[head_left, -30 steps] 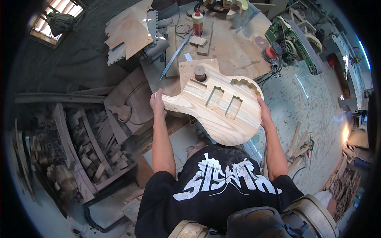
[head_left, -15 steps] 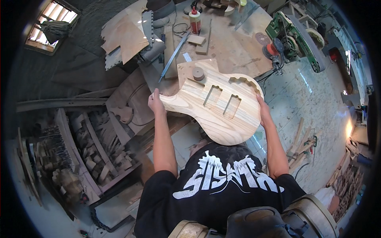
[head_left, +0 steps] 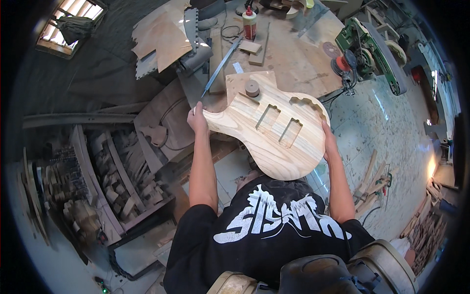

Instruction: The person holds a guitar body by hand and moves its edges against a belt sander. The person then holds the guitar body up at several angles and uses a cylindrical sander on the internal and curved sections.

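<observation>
A pale wooden electric guitar body lies flat-side up before my chest, held between both hands. Two rectangular pockets and a scalloped cavity near its right edge are cut into its face. My left hand is closed around the tip of the horn at its left. Along the right rim, my right hand grips the edge, its fingers partly hidden by the body. Just beyond the body stands a small brown cylinder. A thin, light wooden board shows partly from behind the body.
On the workbench are a red-capped bottle, a long blue strip, wood blocks and an orange-topped sander. A green belt sander stands at the far right. Wood offcuts fill a rack at left.
The view has shifted slightly, so the bench and guitar body sit a little further right in it. Both hands keep their hold on the body.
</observation>
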Tool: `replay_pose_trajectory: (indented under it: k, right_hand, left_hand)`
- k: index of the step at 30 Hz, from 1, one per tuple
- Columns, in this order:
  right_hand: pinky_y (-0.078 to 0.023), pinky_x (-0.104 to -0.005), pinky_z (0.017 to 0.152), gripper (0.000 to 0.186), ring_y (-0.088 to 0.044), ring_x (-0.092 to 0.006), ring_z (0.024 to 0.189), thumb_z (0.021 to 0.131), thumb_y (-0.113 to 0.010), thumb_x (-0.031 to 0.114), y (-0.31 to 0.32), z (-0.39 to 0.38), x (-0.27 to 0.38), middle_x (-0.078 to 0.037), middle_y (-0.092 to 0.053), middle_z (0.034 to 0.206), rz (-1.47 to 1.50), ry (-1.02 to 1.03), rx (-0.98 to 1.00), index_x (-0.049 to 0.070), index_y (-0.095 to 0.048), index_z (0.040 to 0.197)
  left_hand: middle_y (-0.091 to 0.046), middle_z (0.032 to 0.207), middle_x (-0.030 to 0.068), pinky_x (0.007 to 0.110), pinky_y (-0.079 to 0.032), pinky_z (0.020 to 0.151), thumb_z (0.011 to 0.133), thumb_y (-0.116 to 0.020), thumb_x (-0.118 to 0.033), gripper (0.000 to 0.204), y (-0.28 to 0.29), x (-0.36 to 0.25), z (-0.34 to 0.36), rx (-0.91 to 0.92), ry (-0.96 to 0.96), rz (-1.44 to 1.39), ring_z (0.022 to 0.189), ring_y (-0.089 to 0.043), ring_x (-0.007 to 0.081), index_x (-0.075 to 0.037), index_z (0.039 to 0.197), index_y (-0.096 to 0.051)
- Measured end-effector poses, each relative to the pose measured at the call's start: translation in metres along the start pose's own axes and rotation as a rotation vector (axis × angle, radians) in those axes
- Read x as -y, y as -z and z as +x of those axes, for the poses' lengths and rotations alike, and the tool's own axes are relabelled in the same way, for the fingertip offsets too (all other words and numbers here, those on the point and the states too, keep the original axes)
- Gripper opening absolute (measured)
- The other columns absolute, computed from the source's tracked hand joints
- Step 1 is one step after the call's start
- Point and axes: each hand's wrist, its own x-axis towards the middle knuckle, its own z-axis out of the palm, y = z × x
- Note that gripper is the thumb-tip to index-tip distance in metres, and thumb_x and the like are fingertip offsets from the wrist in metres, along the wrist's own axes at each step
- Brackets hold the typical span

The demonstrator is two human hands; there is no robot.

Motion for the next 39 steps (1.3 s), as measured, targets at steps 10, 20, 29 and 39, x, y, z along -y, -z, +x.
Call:
replay_pose_trajectory:
  k: [10, 20, 29, 39]
  right_hand:
    - [-0.053, -0.0339, 0.091, 0.065, -0.066, -0.0225, 0.104, 0.095, -0.062, 0.044, -0.001, -0.004, -0.004, -0.018, -0.063, 0.121, 0.029, -0.015, -0.010, -0.007, -0.050, 0.134]
    - [-0.053, -0.0350, 0.092, 0.069, -0.065, -0.0241, 0.107, 0.095, -0.060, 0.047, -0.002, -0.019, -0.021, -0.018, -0.062, 0.125, 0.071, -0.025, -0.096, -0.006, -0.045, 0.137]
    - [-0.053, -0.0354, 0.092, 0.069, -0.065, -0.0243, 0.106, 0.095, -0.060, 0.047, -0.008, -0.032, -0.033, -0.017, -0.062, 0.125, 0.117, -0.056, -0.177, -0.004, -0.044, 0.138]
    - [-0.053, -0.0367, 0.091, 0.074, -0.065, -0.0255, 0.107, 0.093, -0.062, 0.050, -0.013, -0.042, -0.041, -0.019, -0.061, 0.124, 0.148, -0.050, -0.207, -0.006, -0.044, 0.137]
  left_hand:
    - [-0.066, 0.080, 0.0097, 0.030, -0.050, 0.063, 0.091, -0.071, -0.022, 0.029, 0.002, 0.011, 0.018, 0.031, -0.006, 0.077, 0.067, -0.063, 0.0156, 0.005, 0.096, -0.061]
    - [-0.066, 0.083, 0.0071, 0.028, -0.047, 0.070, 0.090, -0.071, -0.025, 0.030, -0.012, 0.013, 0.037, 0.085, 0.037, 0.170, 0.075, -0.061, 0.0126, 0.005, 0.095, -0.066]
    - [-0.066, 0.081, 0.0094, 0.031, -0.051, 0.061, 0.092, -0.068, -0.024, 0.028, -0.028, 0.004, 0.040, 0.177, 0.080, 0.189, 0.064, -0.064, 0.0173, 0.003, 0.096, -0.063]
    - [-0.064, 0.079, 0.0096, 0.032, -0.053, 0.058, 0.092, -0.069, -0.023, 0.029, -0.035, -0.001, 0.044, 0.200, 0.139, 0.180, 0.063, -0.066, 0.0201, 0.004, 0.100, -0.060]
